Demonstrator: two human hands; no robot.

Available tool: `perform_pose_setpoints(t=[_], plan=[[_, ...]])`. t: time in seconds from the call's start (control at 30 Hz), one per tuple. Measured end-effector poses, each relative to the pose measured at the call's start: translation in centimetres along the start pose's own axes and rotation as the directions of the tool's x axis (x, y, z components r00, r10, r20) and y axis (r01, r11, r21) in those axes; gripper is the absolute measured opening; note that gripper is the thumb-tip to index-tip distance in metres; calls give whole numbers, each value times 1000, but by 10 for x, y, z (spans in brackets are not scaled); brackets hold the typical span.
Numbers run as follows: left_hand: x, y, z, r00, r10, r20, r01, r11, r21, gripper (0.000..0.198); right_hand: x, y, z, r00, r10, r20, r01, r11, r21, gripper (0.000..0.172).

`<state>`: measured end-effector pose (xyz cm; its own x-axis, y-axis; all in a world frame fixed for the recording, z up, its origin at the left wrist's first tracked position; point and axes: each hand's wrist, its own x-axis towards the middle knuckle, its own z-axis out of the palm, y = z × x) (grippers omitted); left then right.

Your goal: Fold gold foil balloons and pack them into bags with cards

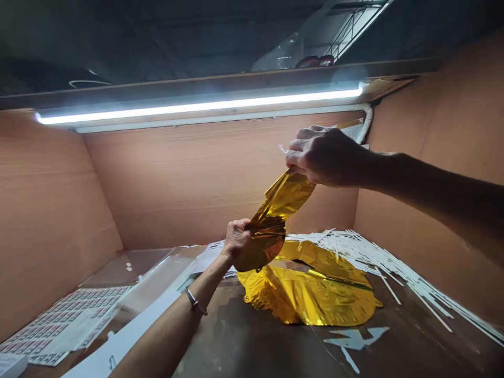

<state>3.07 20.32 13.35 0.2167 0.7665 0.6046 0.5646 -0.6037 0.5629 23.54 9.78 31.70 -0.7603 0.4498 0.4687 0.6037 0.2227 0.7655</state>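
Note:
A shiny gold foil balloon (pixel 275 215), flat and creased, is held up in the air between my two hands. My left hand (pixel 237 237) is closed on its left edge, about halfway along. Higher and to the right, my right hand (pixel 315 155) pinches its upper end, with a small clear or white bit sticking out by the fingers. Below lies more gold foil (pixel 323 294), spread in a ring-like shape on the brown table (pixel 244 341). Whether it joins the held piece I cannot tell.
Thin white sticks (pixel 378 257) lie heaped along the back right. Printed label sheets (pixel 51 325) and clear plastic (pixel 142 278) cover the left side. A cut white scrap (pixel 356 338) lies in front of the foil. Orange-brown panels (pixel 205 184) enclose the table under a tube light (pixel 200 106).

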Motion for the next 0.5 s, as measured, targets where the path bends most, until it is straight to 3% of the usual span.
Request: perform_pose_setpoints(t=[0.13,0.23,0.3,0.37,0.43,0.5], plan=[[-28,-15,-24,999,-33,-37,37,994,103,19,-32,-12,-29,994,-50,-99,47,998,-36,31],[-54,-31,-33,997,-70,-40,75,988,134,15,-76,-49,-35,982,-27,-188,63,981,185,36],[-76,-42,-32,992,-113,-56,119,985,124,15,-111,-90,-28,961,-58,-272,152,927,342,28],[-101,-50,-25,979,-179,-98,188,978,88,18,-146,-141,-13,961,-7,-275,129,893,431,22],[-127,-56,-15,949,-266,-167,274,961,26,22,-177,-194,6,951,66,-302,93,871,483,34],[-148,-58,-5,894,-371,-252,365,928,-70,24,-201,-238,23,906,162,-391,52,875,482,42]])
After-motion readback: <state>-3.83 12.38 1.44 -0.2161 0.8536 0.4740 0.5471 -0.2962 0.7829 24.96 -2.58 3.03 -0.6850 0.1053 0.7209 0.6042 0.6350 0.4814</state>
